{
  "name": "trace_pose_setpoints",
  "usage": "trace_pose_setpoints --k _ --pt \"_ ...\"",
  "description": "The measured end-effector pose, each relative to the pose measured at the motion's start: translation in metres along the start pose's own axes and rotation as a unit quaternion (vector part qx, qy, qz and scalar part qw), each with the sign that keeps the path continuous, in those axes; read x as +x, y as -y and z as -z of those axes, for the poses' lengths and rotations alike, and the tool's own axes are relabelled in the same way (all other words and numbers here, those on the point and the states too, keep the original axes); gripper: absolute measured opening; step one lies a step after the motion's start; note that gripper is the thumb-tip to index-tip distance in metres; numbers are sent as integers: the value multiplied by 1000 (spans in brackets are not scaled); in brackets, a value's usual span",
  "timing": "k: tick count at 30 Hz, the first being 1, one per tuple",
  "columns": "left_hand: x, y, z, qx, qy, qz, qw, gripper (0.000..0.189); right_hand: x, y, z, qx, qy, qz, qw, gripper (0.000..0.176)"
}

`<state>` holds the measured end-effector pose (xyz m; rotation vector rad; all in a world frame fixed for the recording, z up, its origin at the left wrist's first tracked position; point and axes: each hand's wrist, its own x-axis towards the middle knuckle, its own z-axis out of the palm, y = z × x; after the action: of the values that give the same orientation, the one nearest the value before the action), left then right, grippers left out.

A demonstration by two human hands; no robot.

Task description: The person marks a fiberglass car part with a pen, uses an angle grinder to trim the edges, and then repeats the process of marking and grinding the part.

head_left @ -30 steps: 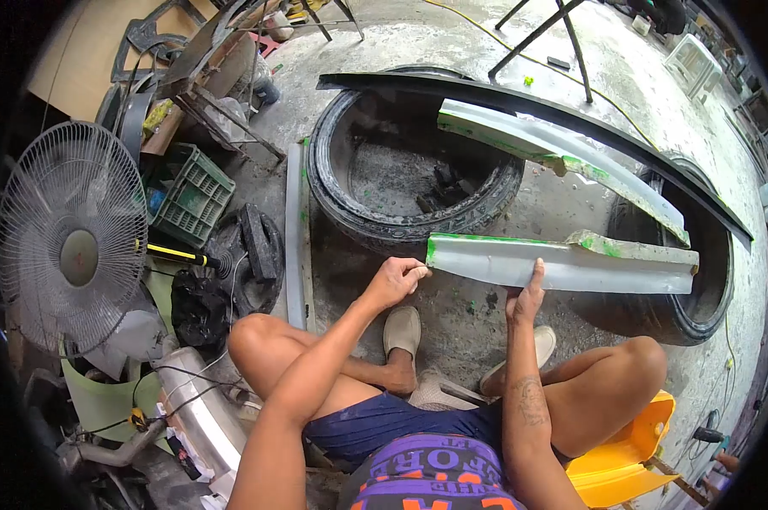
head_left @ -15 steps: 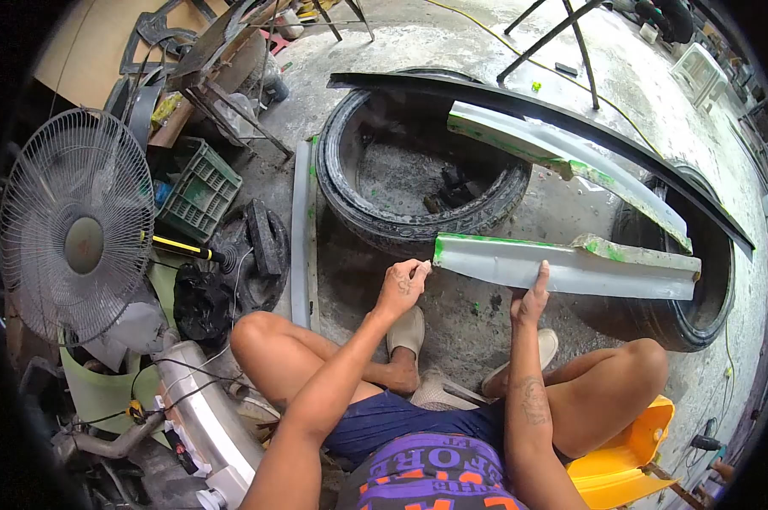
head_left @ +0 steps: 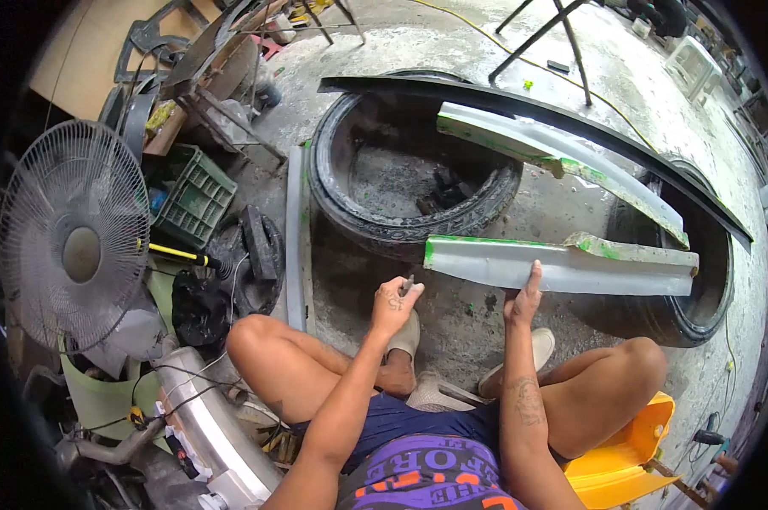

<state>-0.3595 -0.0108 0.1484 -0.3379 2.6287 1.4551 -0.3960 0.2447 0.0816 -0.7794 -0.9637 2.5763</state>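
Observation:
In the head view my right hand (head_left: 523,301) grips a long grey-painted panel strip (head_left: 477,262) from its near edge, with the thumb on top and the fingers hidden underneath. Bright green shows along the strip's left end and upper edge. My left hand (head_left: 392,308) is closed around a small dark piece (head_left: 409,283) whose kind I cannot make out. That hand is just left of and below the strip's green end, apart from it. A second grey strip with green edges (head_left: 529,140) lies beyond, across two tires.
One tire (head_left: 333,208) lies ahead, another (head_left: 716,310) at right. A long black strip (head_left: 537,109) spans both. A third grey strip (head_left: 295,246) lies left. A fan (head_left: 78,234), green crate (head_left: 199,197) and silver metal part (head_left: 205,408) crowd the left. A yellow plastic piece (head_left: 626,463) is near my knee.
My left hand has drawn back from the strip's green end, down and to the left. The small dark piece in it now shows. My right hand keeps its hold on the strip.

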Motion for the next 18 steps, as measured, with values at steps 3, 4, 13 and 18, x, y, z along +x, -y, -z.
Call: trace_pose_setpoints --k 3,4,13,18 --pt "-2 2 -8 -41 -30 -77 996 19 -1 -3 1 2 8 13 1000 56" --pt "-5 -2 -9 -41 -31 -70 996 19 2 -4 5 0 2 24 1000 56" --pt "-20 -67 -54 -58 5 -154 986 23 -6 2 -1 -11 0 -4 1000 61" --pt "-11 -96 -54 -15 36 -137 990 22 -10 7 -10 -12 28 -36 999 57"
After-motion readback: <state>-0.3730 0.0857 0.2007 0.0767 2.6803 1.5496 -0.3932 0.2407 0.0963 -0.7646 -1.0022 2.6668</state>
